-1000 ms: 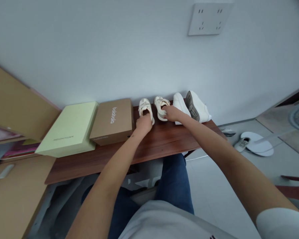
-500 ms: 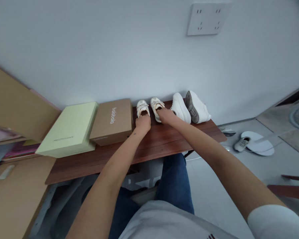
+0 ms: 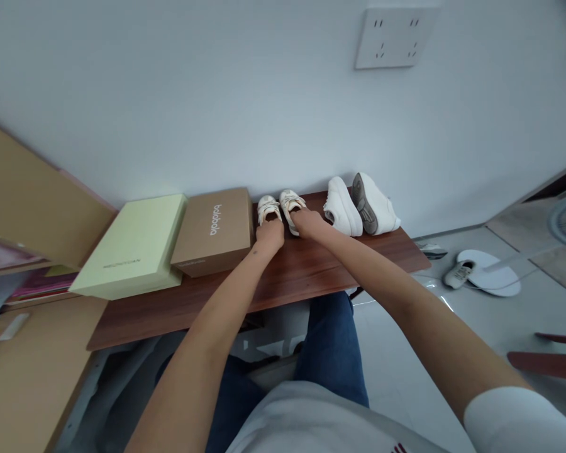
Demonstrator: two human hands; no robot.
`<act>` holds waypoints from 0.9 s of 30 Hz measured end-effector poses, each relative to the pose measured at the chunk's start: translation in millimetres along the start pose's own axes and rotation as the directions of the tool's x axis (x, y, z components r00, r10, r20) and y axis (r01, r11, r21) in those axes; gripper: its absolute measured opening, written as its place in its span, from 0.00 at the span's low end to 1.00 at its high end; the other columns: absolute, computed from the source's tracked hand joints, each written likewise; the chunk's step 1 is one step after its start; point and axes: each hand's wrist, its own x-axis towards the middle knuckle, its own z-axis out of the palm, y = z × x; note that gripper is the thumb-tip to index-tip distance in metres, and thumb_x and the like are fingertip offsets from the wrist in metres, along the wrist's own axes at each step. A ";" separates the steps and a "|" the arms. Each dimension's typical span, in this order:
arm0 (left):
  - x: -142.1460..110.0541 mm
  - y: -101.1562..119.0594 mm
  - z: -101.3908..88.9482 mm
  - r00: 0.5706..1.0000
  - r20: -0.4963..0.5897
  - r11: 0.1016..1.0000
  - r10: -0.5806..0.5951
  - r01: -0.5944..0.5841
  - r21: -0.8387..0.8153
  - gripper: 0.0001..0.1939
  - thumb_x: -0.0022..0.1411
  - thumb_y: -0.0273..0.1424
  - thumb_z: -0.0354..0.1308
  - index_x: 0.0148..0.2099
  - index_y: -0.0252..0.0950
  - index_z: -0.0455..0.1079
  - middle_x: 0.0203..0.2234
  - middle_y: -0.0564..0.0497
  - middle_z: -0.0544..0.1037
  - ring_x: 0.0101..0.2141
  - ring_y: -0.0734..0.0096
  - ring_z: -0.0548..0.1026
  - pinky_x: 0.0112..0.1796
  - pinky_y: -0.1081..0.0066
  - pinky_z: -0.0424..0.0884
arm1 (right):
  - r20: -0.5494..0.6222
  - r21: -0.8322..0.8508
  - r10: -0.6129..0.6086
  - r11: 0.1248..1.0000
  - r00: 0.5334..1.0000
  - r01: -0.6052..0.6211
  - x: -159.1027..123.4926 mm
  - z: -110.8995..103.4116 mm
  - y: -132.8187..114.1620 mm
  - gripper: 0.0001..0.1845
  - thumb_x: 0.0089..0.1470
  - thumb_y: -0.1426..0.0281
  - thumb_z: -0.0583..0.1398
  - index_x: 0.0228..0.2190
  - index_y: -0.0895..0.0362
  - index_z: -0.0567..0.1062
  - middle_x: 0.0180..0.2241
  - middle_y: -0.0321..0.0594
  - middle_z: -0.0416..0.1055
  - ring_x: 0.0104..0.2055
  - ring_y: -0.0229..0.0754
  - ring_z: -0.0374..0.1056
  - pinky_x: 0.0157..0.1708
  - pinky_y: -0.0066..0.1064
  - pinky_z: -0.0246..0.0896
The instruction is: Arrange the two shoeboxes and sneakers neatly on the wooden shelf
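Two small cream sneakers stand side by side on a reddish-brown wooden tabletop [image 3: 306,267], toes toward the wall. My left hand [image 3: 270,234] grips the heel end of the left sneaker [image 3: 266,206], beside the brown shoebox [image 3: 214,229]. At the heel of the right sneaker [image 3: 290,201], my right hand [image 3: 306,221] is closed with its fingers at the shoe's opening. Both sets of fingertips are partly hidden. Farther right, a larger white shoe [image 3: 343,207] rests on its side, and its mate [image 3: 380,204] lies tipped with the grey sole showing.
A pale green box [image 3: 132,242] sits left of the brown one. Cardboard shelving [image 3: 33,195] stands at far left. On the floor to the right are a fan base [image 3: 497,274], a grey shoe [image 3: 458,275] and chair legs [image 3: 547,363]. A wall socket plate [image 3: 396,38] is above.
My right hand has drawn the right sneaker left and slightly nearer, closing the gap to the left sneaker. My left hand has barely shifted.
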 end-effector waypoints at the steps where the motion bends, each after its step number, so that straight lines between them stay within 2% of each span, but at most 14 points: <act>1: 1.0 -0.4 0.9 1.000 -0.002 1.000 -0.007 0.007 -0.003 0.21 0.62 0.25 0.54 0.58 0.31 0.70 0.49 0.29 0.76 0.52 0.45 0.75 0.51 0.55 0.69 | -0.002 -0.002 -0.004 1.000 1.000 0.004 0.1 0.3 -1.2 0.20 0.59 0.76 0.56 0.53 0.62 0.70 0.56 0.60 0.69 0.57 0.54 0.67 0.50 0.40 0.67; 10: 7.1 -4.6 2.9 1.000 -0.002 1.000 -0.009 0.009 -0.028 0.22 0.61 0.27 0.57 0.58 0.32 0.69 0.49 0.31 0.77 0.52 0.45 0.74 0.50 0.56 0.68 | 0.001 0.028 -0.007 1.000 1.000 0.007 1.2 4.0 -5.2 0.20 0.59 0.76 0.57 0.53 0.63 0.71 0.56 0.61 0.69 0.58 0.55 0.66 0.49 0.40 0.68; 17: 0.0 -5.0 2.0 0.999 -0.041 0.999 0.035 -0.036 -0.015 0.21 0.63 0.25 0.53 0.58 0.29 0.67 0.49 0.30 0.76 0.55 0.44 0.71 0.51 0.55 0.68 | -0.031 0.041 0.022 0.999 0.999 -0.021 -1.4 9.5 -7.2 0.19 0.62 0.77 0.52 0.54 0.63 0.69 0.56 0.59 0.68 0.58 0.52 0.65 0.51 0.40 0.66; 20: -7.7 1.1 -2.3 0.990 -0.129 0.998 0.058 -0.053 0.041 0.20 0.63 0.23 0.52 0.57 0.27 0.67 0.50 0.30 0.74 0.56 0.46 0.70 0.51 0.56 0.68 | -0.083 0.023 0.003 1.000 0.997 -0.001 -6.2 7.7 -5.2 0.20 0.63 0.75 0.51 0.56 0.63 0.67 0.58 0.59 0.67 0.58 0.53 0.64 0.52 0.41 0.65; 23: -15.2 14.4 -9.1 0.959 -0.263 0.993 0.108 -0.089 0.084 0.19 0.63 0.24 0.52 0.57 0.28 0.66 0.51 0.32 0.73 0.55 0.48 0.69 0.52 0.57 0.67 | -0.133 0.007 -0.006 1.000 0.991 0.007 -13.9 0.6 2.4 0.20 0.63 0.72 0.51 0.56 0.62 0.67 0.58 0.59 0.66 0.57 0.56 0.64 0.50 0.44 0.65; 27: -20.2 40.1 -15.6 0.908 -0.350 0.973 0.231 -0.217 0.079 0.19 0.63 0.26 0.54 0.57 0.29 0.65 0.50 0.34 0.74 0.53 0.49 0.70 0.52 0.57 0.65 | -0.185 0.007 0.012 1.000 0.983 -0.011 -29.7 -13.7 23.7 0.18 0.63 0.71 0.52 0.53 0.63 0.69 0.55 0.58 0.67 0.55 0.55 0.64 0.49 0.42 0.64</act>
